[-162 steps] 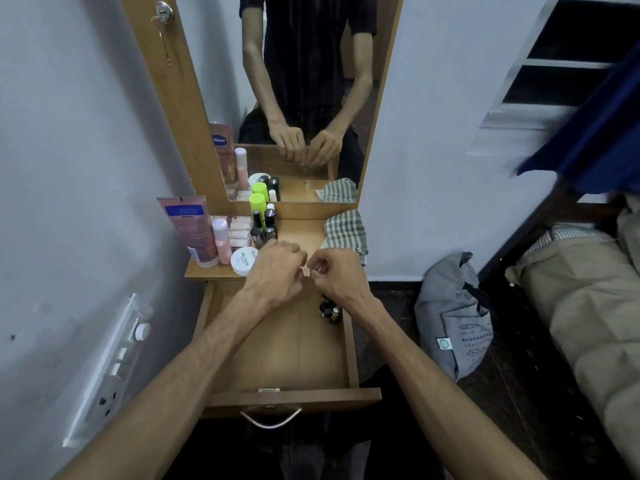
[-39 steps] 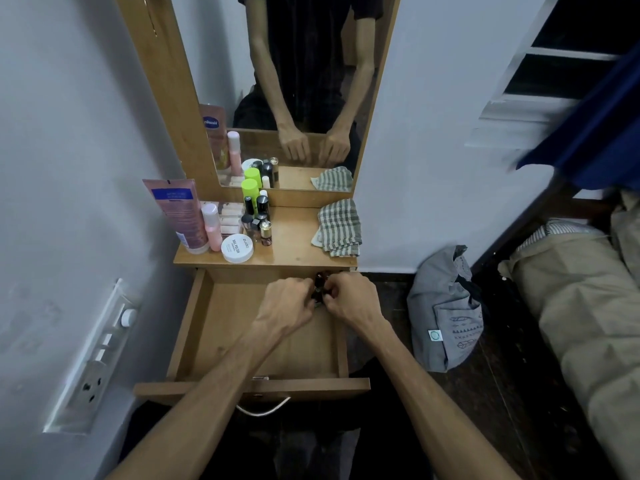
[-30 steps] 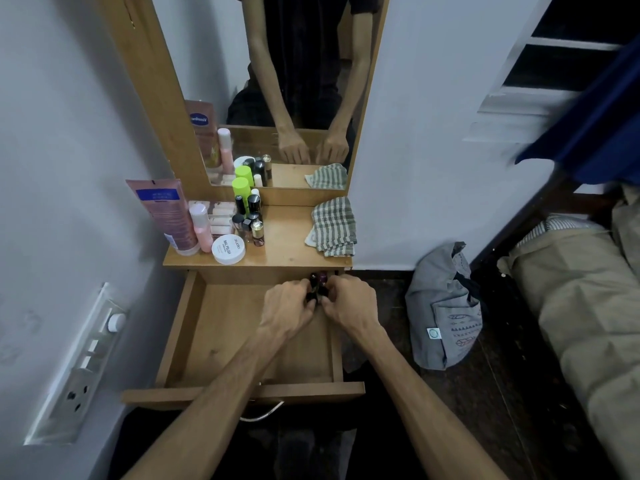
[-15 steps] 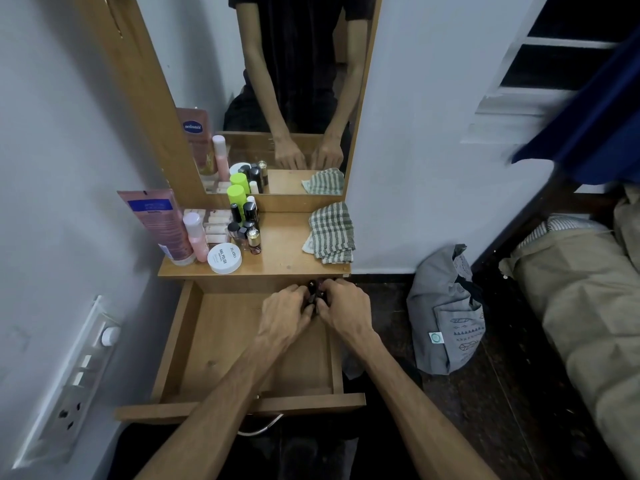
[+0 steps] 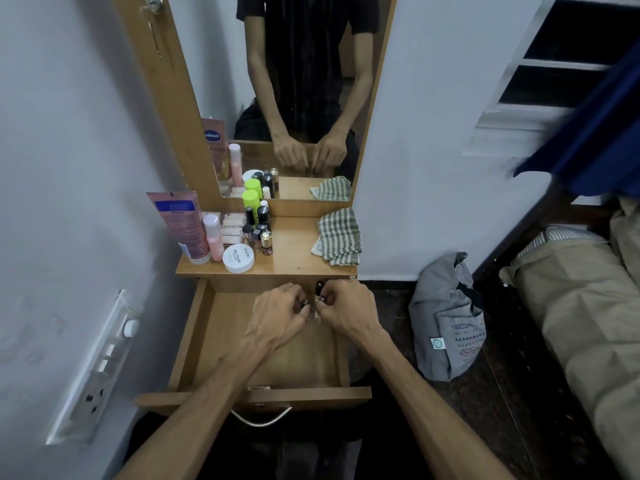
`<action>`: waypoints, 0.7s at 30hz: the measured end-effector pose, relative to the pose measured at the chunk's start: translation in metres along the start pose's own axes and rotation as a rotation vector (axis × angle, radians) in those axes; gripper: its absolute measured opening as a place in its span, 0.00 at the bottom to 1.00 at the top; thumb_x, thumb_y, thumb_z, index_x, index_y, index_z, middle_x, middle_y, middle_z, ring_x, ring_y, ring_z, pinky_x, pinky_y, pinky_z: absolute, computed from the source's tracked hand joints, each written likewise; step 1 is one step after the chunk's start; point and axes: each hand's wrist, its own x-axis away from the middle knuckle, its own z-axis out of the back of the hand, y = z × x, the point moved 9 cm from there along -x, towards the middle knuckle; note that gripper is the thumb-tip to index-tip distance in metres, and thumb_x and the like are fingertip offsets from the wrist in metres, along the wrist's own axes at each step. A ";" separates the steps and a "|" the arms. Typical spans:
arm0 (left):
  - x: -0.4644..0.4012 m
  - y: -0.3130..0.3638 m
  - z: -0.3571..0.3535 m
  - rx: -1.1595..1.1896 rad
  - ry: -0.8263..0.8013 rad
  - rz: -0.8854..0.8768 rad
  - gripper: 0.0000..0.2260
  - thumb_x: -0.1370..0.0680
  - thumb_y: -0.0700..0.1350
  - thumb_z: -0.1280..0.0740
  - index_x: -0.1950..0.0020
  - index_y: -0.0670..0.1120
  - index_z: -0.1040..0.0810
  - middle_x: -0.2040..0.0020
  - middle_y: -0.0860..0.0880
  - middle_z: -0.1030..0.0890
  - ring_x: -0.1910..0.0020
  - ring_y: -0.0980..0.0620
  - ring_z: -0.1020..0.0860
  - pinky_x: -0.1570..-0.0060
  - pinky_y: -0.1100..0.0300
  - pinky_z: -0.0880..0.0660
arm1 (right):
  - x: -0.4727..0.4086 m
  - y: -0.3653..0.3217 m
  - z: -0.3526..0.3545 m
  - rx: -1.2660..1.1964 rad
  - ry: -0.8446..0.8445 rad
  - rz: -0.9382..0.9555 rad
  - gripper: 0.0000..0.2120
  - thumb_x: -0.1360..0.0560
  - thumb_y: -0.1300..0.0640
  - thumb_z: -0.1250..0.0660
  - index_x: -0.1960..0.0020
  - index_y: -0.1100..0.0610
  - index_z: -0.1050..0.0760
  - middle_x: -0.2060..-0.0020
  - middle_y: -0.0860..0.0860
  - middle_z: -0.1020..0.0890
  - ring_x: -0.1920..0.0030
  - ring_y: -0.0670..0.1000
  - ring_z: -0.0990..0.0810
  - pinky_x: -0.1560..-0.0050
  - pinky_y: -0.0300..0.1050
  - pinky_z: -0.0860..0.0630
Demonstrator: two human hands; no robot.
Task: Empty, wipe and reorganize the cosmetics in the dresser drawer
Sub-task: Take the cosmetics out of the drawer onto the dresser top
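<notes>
Two hands [image 5: 280, 313] [image 5: 346, 306] pinching small dark bottles [image 5: 318, 289], wooden drawer [image 5: 194, 341]

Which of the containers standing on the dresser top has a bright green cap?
The tall bottle at the back of the group, right in front of the mirror. Its cap is bright green; the pink tube, pink bottle and white jar have none.

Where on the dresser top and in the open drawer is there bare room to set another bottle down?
On the dresser top, bare wood lies between the cosmetics cluster and the checked cloth. The drawer floor is bare to its left wall and front. Crowded: its back right corner, where left hand and right hand handle small bottles.
</notes>
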 end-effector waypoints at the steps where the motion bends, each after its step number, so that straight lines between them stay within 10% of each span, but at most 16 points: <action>1: 0.000 -0.002 0.009 0.000 0.011 0.001 0.07 0.29 0.53 0.31 0.58 0.51 0.22 0.61 0.55 0.20 0.61 0.51 0.21 0.63 0.57 0.29 | -0.001 -0.006 0.004 -0.008 0.012 0.010 0.08 0.32 0.49 0.31 0.58 0.51 0.17 0.66 0.46 0.16 0.61 0.50 0.19 0.60 0.44 0.24; 21: -0.055 -0.042 0.114 -0.092 0.170 -0.011 0.06 0.23 0.50 0.31 0.49 0.49 0.20 0.55 0.52 0.16 0.55 0.49 0.20 0.60 0.55 0.26 | -0.076 -0.119 0.038 0.031 0.043 0.177 0.08 0.30 0.51 0.30 0.57 0.53 0.16 0.67 0.48 0.16 0.63 0.52 0.18 0.58 0.49 0.18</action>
